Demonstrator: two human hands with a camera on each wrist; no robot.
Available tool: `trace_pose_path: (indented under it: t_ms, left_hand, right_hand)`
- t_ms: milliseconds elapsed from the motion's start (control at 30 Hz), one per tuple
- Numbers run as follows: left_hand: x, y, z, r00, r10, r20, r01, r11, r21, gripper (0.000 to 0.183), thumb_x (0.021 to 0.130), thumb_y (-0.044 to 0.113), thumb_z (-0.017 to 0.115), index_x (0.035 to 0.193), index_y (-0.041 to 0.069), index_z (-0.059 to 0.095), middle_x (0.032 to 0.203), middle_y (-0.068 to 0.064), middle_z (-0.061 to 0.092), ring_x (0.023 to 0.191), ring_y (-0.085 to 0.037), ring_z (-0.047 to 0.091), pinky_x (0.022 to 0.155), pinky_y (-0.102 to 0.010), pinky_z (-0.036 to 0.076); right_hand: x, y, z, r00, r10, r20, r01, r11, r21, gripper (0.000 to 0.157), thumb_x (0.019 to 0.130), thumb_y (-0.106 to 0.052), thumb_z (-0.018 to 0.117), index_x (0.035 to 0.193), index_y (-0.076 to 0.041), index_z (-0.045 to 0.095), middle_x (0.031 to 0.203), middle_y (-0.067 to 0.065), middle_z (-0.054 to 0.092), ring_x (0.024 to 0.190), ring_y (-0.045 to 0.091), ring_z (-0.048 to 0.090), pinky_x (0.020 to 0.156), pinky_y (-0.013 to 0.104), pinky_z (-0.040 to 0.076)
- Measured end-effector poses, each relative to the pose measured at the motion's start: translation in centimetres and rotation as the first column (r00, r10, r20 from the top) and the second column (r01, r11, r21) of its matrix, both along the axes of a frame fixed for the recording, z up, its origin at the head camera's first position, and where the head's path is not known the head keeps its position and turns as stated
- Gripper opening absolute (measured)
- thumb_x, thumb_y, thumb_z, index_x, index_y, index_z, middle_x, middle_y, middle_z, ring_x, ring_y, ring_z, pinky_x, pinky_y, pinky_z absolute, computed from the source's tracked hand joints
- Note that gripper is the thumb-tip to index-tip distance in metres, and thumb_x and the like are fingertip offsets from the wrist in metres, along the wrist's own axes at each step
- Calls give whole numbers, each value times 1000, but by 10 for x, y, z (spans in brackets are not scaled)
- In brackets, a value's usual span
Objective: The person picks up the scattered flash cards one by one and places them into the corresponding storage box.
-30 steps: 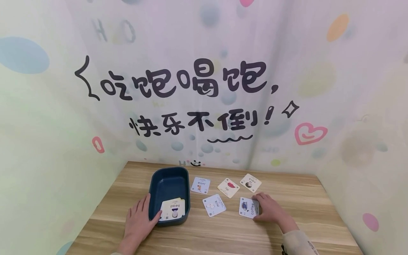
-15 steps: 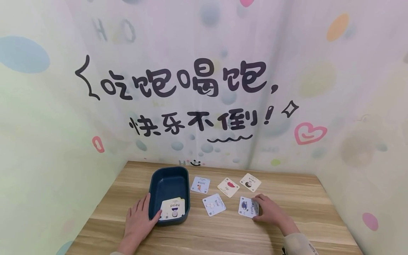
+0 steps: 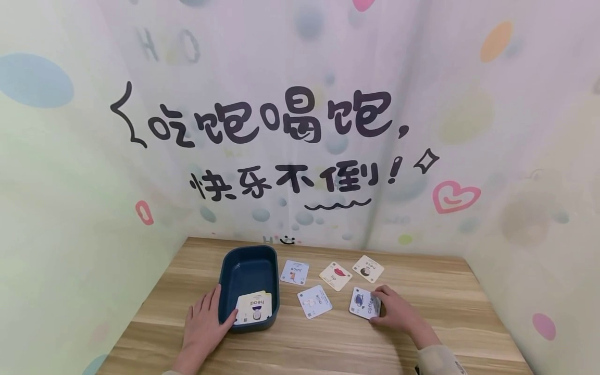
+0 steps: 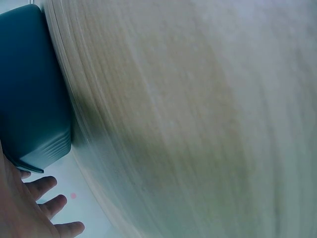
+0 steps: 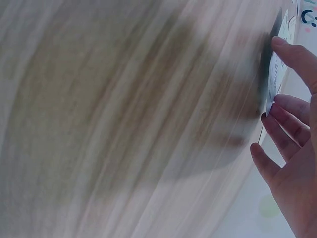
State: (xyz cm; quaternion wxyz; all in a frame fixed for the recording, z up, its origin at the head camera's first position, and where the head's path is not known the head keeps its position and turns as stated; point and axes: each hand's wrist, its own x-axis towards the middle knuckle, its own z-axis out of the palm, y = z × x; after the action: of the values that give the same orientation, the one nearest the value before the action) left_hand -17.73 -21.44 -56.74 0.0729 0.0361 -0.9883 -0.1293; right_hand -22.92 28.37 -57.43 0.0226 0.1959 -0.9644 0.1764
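My right hand (image 3: 399, 313) pinches a square flashcard marked "coffee" (image 3: 360, 303) by its right side, thumb at the near edge and fingers at the far one. In the right wrist view this card (image 5: 275, 74) is seen nearly edge-on, tilted, with a dark shadow under it. On the left, my left hand (image 3: 202, 323) rests against a dark blue bin (image 3: 277, 291), its thumb over the near left rim. The left wrist view has its other fingers (image 4: 53, 204) straight and spread beside the bin's end. Several cards, a "head" card (image 3: 255, 304) on top, lie in the bin's near end.
Between bin and right hand, flashcards lie on the wooden table (image 3: 300, 349): "juice" (image 3: 294, 273), "milk" (image 3: 315, 302), a lips card (image 3: 336, 276) and "neck" (image 3: 369, 269). A printed curtain (image 3: 290, 219) stands along the table's back edge.
The coffee card has shifted slightly left and its near left edge has come up off the table, pinched in my right hand. The left hand and bin have stayed put.
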Motion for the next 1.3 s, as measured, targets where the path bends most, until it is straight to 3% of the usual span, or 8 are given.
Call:
trace_pose_path:
  t_ms: [300, 900, 1300]
  left_hand:
    - [0, 0, 0, 1000, 3, 0, -3, 1000, -1, 90, 90, 59, 60, 154, 4, 31, 149, -27, 44, 138, -46, 38, 114, -68, 27]
    - [0, 1, 0, 1000, 5, 0, -5, 1000, 10, 88, 90, 58, 60, 154, 4, 32, 149, -27, 43, 138, -46, 38, 113, -70, 26]
    - [0, 0, 0, 1000, 4, 2, -4, 1000, 5, 88, 90, 59, 60, 154, 6, 31, 151, -25, 42, 139, -46, 36, 114, -71, 25]
  right_hand:
    - [-1, -4, 3, 999, -11, -34, 11, 1000, 5, 70, 70, -35, 88, 123, 4, 65, 122, 10, 60, 111, 27, 61, 100, 47, 51]
    - [-1, -17, 15, 1000, -14, -20, 14, 1000, -8, 69, 72, -35, 86, 125, 2, 65, 124, 10, 60, 114, 26, 61, 99, 47, 51]
    - [-4, -31, 21, 998, 36, -49, -37, 999, -11, 69, 72, -36, 85, 126, 3, 64, 125, 9, 60, 114, 26, 61, 97, 46, 52]
